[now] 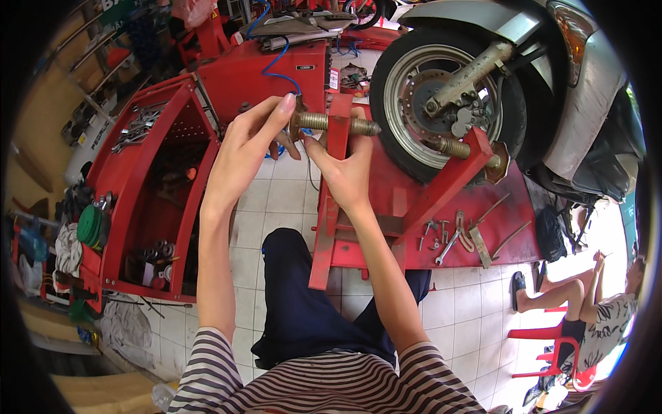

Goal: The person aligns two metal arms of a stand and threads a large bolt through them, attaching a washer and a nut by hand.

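Observation:
My left hand (247, 141) grips the brownish metal knob plate (295, 125) at the left end of a threaded clamp screw (314, 121). That screw passes level through the top of a red clamp post (338, 131). Around the post closes my right hand (347, 176), its thumb pointing toward the plate and its other fingers partly hidden behind post and screw. A second red clamp arm (445, 186) leans to the right, carrying its own threaded screw (452, 146) and rusty plate (498, 164). Beyond it stands a motorcycle wheel (448, 96) with a brake disc.
On the red lift platform (510, 234) lie a wrench (448, 250), bolts and metal brackets. To the left stands a red tool cart (131, 200) with several wrenches (141, 124) on top. A person (593, 317) sits at the right on a red chair (545, 334).

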A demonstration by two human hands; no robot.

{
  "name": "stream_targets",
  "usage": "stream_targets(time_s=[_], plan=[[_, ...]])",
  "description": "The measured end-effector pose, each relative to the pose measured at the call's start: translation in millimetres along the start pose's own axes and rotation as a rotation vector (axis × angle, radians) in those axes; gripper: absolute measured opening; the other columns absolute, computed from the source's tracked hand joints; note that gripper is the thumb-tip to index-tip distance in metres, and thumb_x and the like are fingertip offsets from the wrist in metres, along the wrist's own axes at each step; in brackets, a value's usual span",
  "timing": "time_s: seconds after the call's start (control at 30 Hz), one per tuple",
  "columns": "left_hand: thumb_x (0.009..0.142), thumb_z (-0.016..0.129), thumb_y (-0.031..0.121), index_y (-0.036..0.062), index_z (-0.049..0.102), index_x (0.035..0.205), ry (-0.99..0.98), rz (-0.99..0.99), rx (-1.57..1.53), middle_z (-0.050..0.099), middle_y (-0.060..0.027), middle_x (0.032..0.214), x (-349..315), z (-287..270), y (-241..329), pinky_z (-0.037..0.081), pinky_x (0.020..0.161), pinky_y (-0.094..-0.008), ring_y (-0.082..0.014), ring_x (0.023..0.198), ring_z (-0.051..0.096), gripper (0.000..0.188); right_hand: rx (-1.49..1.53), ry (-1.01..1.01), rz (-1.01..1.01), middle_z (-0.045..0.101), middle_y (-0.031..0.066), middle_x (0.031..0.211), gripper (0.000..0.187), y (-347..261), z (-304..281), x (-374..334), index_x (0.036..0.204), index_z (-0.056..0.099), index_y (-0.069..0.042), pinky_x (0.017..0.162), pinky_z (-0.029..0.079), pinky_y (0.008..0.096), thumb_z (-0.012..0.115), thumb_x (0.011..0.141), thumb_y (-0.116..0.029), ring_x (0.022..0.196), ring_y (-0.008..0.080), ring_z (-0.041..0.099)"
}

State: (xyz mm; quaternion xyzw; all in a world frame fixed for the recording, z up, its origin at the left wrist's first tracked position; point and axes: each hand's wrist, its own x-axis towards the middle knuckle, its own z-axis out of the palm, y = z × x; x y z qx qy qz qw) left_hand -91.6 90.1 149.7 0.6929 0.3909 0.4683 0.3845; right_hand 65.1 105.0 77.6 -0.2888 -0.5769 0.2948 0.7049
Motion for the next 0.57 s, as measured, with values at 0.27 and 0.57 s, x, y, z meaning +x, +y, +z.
stream_targets(time_s=[0.27, 0.57], plan=[[0.079, 0.076, -0.001, 0.0013, 0.064, 0.11, -0.119, 0.525, -0.067, 0.065, -0.0112, 0.117, -3, -11, -15, 0.045, 0.094, -0.032, -0.0196, 0.11, 0.061, 0.033, -0.001, 0.003, -0.002, 0.062, 0.0055, 0.079, 0.033, 4, 0, -1, 0.099, 0.05, -0.002, 0.069, 0.049, 0.0291, 0.073, 0.077, -0.006, 0.076, 0.0093, 0.059], [0.088, 0.07, 0.02, -0.0033, 0.054, 0.125, 0.136, 0.452, -0.327, 0.061, -0.0135, 0.124, -13, -3, -3, 0.041, 0.098, -0.0316, -0.0205, 0.112, 0.058, 0.047, -0.018, -0.007, 0.006, 0.062, 0.0057, 0.078, 0.031, 2, 0, -1, 0.1, 0.049, -0.004, 0.069, 0.049, 0.0294, 0.072, 0.078, -0.006, 0.073, 0.0104, 0.059]])
